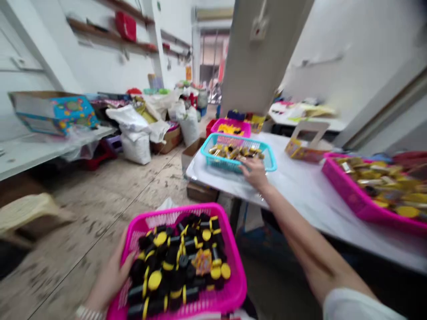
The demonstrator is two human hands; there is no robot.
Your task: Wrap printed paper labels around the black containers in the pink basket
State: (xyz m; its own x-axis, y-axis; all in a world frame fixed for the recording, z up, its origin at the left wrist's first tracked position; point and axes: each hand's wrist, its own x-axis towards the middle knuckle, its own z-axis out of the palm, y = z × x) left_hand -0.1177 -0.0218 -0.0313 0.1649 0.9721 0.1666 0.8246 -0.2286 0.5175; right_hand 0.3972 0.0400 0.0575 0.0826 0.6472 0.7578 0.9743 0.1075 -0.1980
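Observation:
My left hand (111,271) grips the left rim of a pink basket (236,266) low in the view, its thumb over the edge. Black and yellow cylindrical pieces (173,262) fill this basket, with a crumpled orange piece (203,262) among them. My right hand (255,172) reaches out to the near side of a blue basket (271,158) on the white table, fingers spread over the rim and the small yellow and metallic pieces (230,152) inside. Whether its fingertips touch the pieces is blurred.
On the white table (300,195) are a large pink basket (353,191) of yellow pieces at right, a smaller pink basket (248,129) behind, and a cardboard holder (307,142). White sacks (135,142) and a cream stool (26,211) stand at left. A pillar (260,62) rises behind.

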